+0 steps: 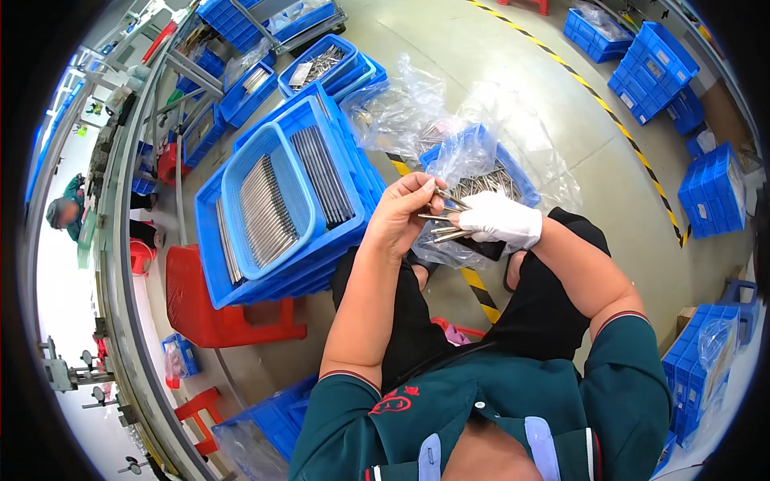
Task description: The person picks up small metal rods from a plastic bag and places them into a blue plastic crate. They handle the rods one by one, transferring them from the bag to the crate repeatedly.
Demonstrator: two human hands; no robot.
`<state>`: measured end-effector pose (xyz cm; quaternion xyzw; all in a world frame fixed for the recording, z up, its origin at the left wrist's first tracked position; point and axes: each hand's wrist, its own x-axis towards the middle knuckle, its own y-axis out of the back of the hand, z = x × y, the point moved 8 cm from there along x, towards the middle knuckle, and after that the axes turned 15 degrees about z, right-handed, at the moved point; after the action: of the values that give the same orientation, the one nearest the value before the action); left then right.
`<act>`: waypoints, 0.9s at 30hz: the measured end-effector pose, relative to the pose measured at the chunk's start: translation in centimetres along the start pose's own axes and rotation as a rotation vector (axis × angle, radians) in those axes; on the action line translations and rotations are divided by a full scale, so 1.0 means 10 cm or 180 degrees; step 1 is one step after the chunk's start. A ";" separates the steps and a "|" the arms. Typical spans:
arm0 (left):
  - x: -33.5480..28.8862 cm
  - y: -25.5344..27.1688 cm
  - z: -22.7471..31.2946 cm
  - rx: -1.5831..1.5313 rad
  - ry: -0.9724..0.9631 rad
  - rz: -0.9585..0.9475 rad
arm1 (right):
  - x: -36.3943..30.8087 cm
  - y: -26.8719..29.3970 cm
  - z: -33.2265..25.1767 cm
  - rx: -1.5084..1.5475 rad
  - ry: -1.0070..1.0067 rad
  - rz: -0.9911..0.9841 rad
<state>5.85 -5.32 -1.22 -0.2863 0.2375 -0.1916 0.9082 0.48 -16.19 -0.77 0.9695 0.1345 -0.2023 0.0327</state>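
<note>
Gloved fingers (475, 222) hold rods (447, 236) near blue bin's (523, 181) edge.

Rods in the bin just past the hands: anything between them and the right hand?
Partly: clear plastic covers some at the bin's far left; the rods nearer the gloved right hand look uncovered.

Black-and-yellow hazard tape (639, 154) crosses the glossy pale floor (601, 188); a red plastic stool (190, 297) stands near a long metal-framed workbench (119, 289).
</note>
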 end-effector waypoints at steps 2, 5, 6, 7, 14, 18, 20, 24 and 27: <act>0.01 0.00 -0.05 -0.0067 0.0046 -0.0043 | -0.01 0.02 -0.02 -0.0233 0.0134 0.0038; -0.05 -0.06 -0.03 -0.0285 0.0377 -0.0144 | 0.02 0.00 -0.03 -0.0366 0.0334 0.0217; -0.06 -0.06 -0.04 -0.0316 0.0384 -0.0015 | 0.02 0.01 -0.01 -0.0386 0.0358 0.0266; -0.07 -0.07 -0.07 -0.0346 0.0393 0.0113 | 0.02 0.02 0.02 -0.0407 0.0382 0.0315; -0.01 0.01 -0.16 -0.0304 0.0418 -0.0013 | -0.02 0.00 -0.01 -0.0797 0.0649 0.0609; -0.04 -0.03 0.00 0.0079 -0.0265 0.0353 | 0.01 0.06 -0.12 -0.0991 0.0655 0.0536; -0.05 -0.03 0.06 0.0240 -0.0316 0.0488 | -0.01 0.07 -0.16 -0.0887 0.0609 0.0533; -0.10 -0.04 0.23 0.0859 -0.0849 0.0352 | 0.02 0.05 -0.10 -0.0587 0.0220 0.0443; -0.13 -0.07 0.29 0.2288 -0.1428 0.0595 | 0.01 0.05 -0.09 -0.0434 0.0107 0.0407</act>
<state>6.18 -3.92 1.70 0.0363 -0.0226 -0.1120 0.9928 1.05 -16.49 0.05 0.9749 0.0863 -0.1739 0.1092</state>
